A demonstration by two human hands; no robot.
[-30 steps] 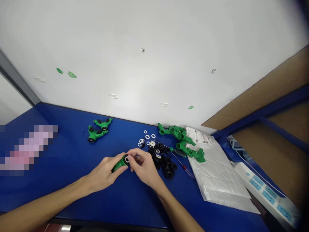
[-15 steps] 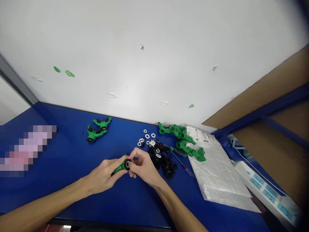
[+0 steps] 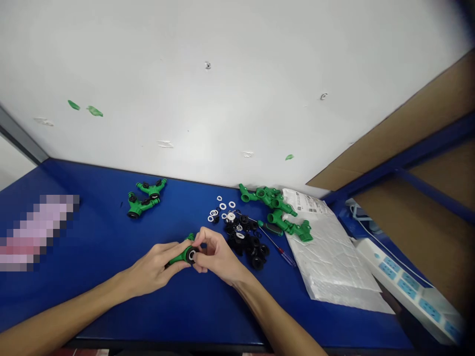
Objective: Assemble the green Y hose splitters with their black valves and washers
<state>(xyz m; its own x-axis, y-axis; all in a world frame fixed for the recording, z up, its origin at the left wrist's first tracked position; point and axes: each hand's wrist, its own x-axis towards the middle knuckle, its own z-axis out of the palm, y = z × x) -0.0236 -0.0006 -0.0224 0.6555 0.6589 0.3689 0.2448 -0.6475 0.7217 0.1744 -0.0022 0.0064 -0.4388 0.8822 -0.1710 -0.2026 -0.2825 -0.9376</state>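
Blue tabletop [image 3: 174,316] runs between the hands and the front edge. The left hand [image 3: 158,264] clamps one green fitting [image 3: 179,257]; the right hand's [image 3: 215,257] fingers pinch its black collar [image 3: 188,255]. Beyond lie two black-capped fittings [image 3: 138,206]; rightward, two screwdrivers [image 3: 285,255] and perhaps five overlapping green bodies [image 3: 265,196].

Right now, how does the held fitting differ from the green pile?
End: the held fitting has a black collar with a white ring at its centre; the green pile shows what look like bare green openings.
Support: the held fitting is in the left hand, right hand at its collar; the green pile lies by the white bag.
Shared: green colour.
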